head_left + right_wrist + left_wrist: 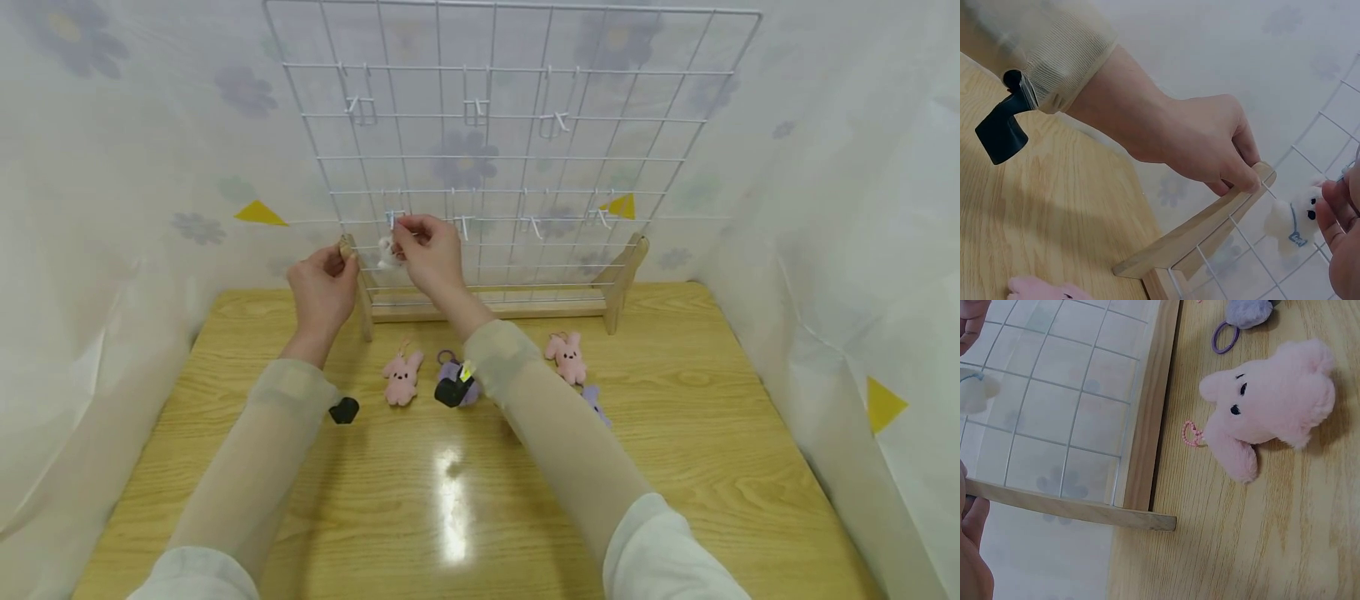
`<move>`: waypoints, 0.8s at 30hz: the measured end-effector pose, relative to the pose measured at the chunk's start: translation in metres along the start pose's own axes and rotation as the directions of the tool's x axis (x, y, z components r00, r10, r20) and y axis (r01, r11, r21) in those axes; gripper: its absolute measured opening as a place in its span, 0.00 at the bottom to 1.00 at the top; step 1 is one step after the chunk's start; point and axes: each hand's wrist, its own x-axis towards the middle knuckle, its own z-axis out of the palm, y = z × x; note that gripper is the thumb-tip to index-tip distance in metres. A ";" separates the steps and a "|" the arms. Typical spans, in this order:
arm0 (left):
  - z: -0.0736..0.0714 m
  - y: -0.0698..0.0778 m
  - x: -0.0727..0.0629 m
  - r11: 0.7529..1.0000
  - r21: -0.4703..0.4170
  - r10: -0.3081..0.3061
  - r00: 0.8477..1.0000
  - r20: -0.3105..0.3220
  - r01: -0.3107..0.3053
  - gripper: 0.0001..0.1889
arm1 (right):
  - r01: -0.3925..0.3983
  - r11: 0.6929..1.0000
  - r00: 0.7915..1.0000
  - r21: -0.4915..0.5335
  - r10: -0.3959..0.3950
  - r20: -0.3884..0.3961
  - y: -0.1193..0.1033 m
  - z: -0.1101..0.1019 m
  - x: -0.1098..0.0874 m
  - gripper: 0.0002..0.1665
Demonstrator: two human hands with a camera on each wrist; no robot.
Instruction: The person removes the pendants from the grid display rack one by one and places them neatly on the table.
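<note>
My left hand [324, 287] grips the top end of the wooden side post [1197, 231] of the grid stand, thumb on one side and fingers on the other. At the lower left of the wire grid [510, 158], my right hand [431, 254] pinches at the top of a small white plush charm [1297, 219] with dark eyes and a blue bow at its neck. This charm hangs against the wires just under the leftmost lower hook [392, 217]. The right fingers partly cover its loop.
Several white hooks sit on the grid in two rows, one being an upper hook [476, 110]. On the wooden table [450, 533] before the stand lie a pink plush bunny [1266, 394], a purple plush [468, 387], another pink bunny [568, 360] and another purple plush [594, 402].
</note>
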 end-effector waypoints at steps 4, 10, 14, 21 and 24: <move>0.000 0.001 0.000 1.000 -0.005 0.003 1.000 -0.003 -0.003 0.13 | 0.012 1.000 1.000 -0.013 -0.012 0.023 -0.002 -0.003 -0.002 0.08; 0.000 0.002 -0.001 1.000 -0.006 0.001 1.000 0.001 -0.001 0.13 | 0.025 0.999 0.999 -0.033 -0.024 0.034 -0.005 -0.007 -0.005 0.07; 0.000 0.002 0.000 1.000 -0.006 -0.010 1.000 0.001 0.010 0.14 | 0.026 0.998 0.998 -0.051 -0.023 0.053 -0.008 -0.009 -0.008 0.07; -0.001 0.003 -0.001 1.000 0.001 -0.026 1.000 0.001 0.026 0.14 | 0.044 0.998 0.995 -0.043 -0.039 0.095 -0.014 -0.012 -0.014 0.08; -0.001 0.004 -0.001 1.000 -0.008 -0.028 1.000 0.002 0.028 0.14 | 0.042 0.998 0.994 -0.048 -0.037 0.104 -0.015 -0.014 -0.016 0.08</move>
